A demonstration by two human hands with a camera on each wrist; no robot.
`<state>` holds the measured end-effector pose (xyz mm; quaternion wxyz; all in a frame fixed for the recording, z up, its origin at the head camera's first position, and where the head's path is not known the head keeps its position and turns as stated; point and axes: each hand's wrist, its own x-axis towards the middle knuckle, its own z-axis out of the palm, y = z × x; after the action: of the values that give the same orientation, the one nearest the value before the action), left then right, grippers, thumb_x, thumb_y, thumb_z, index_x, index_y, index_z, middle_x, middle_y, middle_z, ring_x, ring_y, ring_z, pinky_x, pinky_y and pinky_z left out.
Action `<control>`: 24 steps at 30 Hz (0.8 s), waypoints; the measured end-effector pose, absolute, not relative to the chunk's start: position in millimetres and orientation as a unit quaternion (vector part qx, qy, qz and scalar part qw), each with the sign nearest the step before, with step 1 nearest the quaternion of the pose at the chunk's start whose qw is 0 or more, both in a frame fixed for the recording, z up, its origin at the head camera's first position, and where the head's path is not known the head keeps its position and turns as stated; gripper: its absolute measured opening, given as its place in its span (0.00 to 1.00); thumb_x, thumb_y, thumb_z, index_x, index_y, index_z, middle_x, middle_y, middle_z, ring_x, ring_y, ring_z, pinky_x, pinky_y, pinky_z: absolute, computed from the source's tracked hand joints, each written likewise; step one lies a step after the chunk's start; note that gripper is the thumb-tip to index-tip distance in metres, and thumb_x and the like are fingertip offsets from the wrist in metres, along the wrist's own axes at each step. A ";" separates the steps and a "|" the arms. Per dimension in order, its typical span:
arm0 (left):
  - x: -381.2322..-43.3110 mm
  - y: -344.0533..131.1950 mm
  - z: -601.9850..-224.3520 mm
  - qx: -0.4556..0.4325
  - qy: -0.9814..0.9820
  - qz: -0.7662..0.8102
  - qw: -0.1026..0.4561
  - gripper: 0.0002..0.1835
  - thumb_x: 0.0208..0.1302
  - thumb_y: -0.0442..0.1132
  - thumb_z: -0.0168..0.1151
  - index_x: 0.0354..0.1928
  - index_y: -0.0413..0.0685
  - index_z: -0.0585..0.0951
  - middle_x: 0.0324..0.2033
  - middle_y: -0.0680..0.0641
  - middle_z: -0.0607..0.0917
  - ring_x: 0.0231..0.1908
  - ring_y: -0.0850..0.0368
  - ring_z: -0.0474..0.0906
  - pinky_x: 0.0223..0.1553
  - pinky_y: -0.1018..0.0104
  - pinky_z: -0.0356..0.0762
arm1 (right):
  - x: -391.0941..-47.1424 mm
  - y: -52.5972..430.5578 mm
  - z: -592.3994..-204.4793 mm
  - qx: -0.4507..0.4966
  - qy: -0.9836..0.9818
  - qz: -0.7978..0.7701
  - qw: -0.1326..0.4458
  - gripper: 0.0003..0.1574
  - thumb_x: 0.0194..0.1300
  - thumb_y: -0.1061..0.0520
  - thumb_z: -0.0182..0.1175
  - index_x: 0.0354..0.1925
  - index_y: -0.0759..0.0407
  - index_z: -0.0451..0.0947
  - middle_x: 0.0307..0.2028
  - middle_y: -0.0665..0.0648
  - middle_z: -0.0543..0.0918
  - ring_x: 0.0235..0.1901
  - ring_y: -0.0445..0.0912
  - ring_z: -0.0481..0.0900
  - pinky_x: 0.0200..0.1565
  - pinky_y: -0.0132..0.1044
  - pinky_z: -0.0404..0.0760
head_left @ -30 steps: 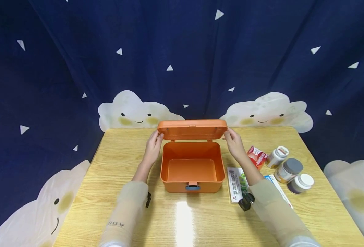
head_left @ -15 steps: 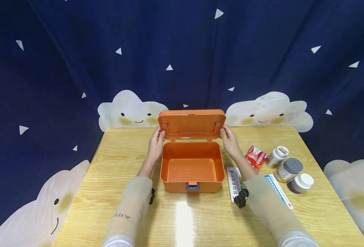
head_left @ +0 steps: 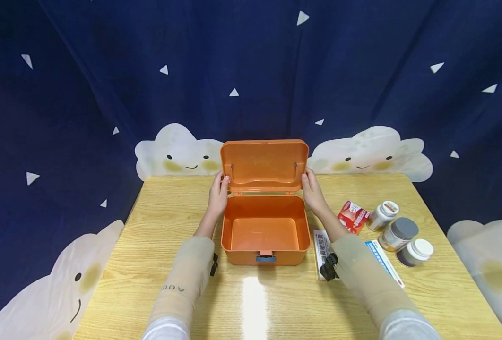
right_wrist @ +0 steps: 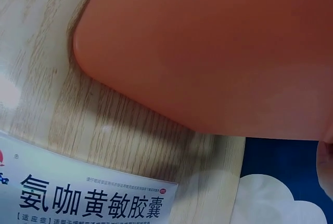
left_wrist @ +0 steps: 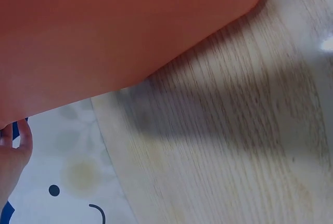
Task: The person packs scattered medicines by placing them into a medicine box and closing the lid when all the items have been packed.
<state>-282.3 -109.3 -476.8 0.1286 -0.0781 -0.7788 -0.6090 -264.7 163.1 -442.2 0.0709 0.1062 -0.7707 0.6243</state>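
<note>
An orange plastic storage box (head_left: 242,258) with a blue latch (head_left: 265,258) stands at the table's middle in the head view, its inside bare. Its hinged lid (head_left: 264,163) is raised nearly upright at the back. My left hand (head_left: 219,192) grips the lid's left edge, thumb in front and the other fingers partly hidden behind. On the opposite edge, my right hand (head_left: 314,192) holds the lid the same way. Each wrist view is filled largely by the box's orange side wall (left_wrist: 104,37), with a few left fingers (left_wrist: 23,135) at the frame's left border.
Right of the box lie a white medicine box (head_left: 321,245), partly under the right forearm, a red packet (head_left: 353,217) and a blue-and-white carton (head_left: 385,264). Several pill bottles (head_left: 397,233) stand farther right. A dark blue curtain (head_left: 259,71) hangs behind the wooden table (head_left: 170,203).
The lid has swung up and back from a half-raised tilt to nearly upright. Both hands have moved with it, drawing slightly inward, while the box has stayed in place.
</note>
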 end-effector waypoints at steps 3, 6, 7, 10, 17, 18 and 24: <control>-284.3 -108.2 -475.6 -0.069 -0.782 -0.607 0.123 0.22 0.71 0.43 0.39 0.61 0.40 0.65 0.43 0.35 0.74 0.38 0.43 0.73 0.38 0.54 0.75 | -268.3 162.8 -443.0 0.102 -0.774 0.620 0.073 0.24 0.72 0.63 0.31 0.61 0.76 0.53 0.56 0.75 0.63 0.57 0.62 0.61 0.59 0.52 0.57; -285.9 -106.6 -475.3 -0.062 -0.782 -0.607 0.126 0.21 0.71 0.42 0.39 0.61 0.39 0.65 0.41 0.35 0.74 0.35 0.45 0.73 0.34 0.60 0.75 | -275.8 164.4 -449.0 0.096 -0.778 0.617 0.069 0.24 0.72 0.61 0.31 0.60 0.76 0.54 0.55 0.75 0.63 0.56 0.62 0.62 0.59 0.53 0.57; -286.4 -105.9 -475.5 -0.060 -0.782 -0.608 0.128 0.21 0.71 0.42 0.40 0.60 0.39 0.65 0.41 0.35 0.74 0.33 0.46 0.73 0.33 0.61 0.74 | -278.8 165.3 -452.4 0.090 -0.782 0.613 0.068 0.25 0.72 0.60 0.31 0.60 0.75 0.54 0.55 0.74 0.64 0.56 0.62 0.62 0.59 0.52 0.57; -288.7 -104.0 -477.3 -0.049 -0.779 -0.610 0.134 0.21 0.71 0.41 0.40 0.60 0.38 0.66 0.40 0.35 0.75 0.32 0.46 0.73 0.31 0.62 0.73 | -288.3 167.4 -463.8 0.074 -0.787 0.610 0.060 0.27 0.73 0.56 0.31 0.61 0.72 0.54 0.55 0.73 0.65 0.56 0.60 0.64 0.58 0.50 0.59; -293.1 -99.3 -483.7 -0.017 -0.788 -0.596 0.150 0.20 0.70 0.40 0.41 0.57 0.34 0.69 0.46 0.33 0.76 0.43 0.42 0.73 0.46 0.52 0.70 | -295.8 164.6 -473.8 0.020 -0.795 0.604 0.046 0.29 0.73 0.53 0.31 0.64 0.69 0.54 0.59 0.70 0.63 0.60 0.58 0.60 0.62 0.46 0.56; -293.3 -98.8 -484.1 -0.013 -0.792 -0.592 0.151 0.20 0.71 0.40 0.41 0.56 0.33 0.69 0.47 0.33 0.75 0.44 0.42 0.73 0.47 0.52 0.70 | -295.9 164.3 -474.0 0.015 -0.797 0.602 0.043 0.29 0.73 0.53 0.31 0.64 0.70 0.53 0.60 0.70 0.62 0.61 0.57 0.59 0.62 0.46 0.55; -294.2 -100.2 -486.5 0.000 -0.795 -0.591 0.134 0.21 0.71 0.42 0.40 0.56 0.34 0.69 0.49 0.34 0.75 0.44 0.43 0.73 0.45 0.53 0.71 | -297.1 164.4 -475.9 0.003 -0.814 0.580 0.032 0.31 0.73 0.52 0.29 0.65 0.71 0.50 0.63 0.70 0.58 0.64 0.58 0.53 0.64 0.47 0.50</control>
<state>-294.2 -100.2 -486.5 0.1336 -0.0003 -0.7954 -0.5911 -297.1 164.4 -475.9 0.0316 0.0035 -0.8142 0.5797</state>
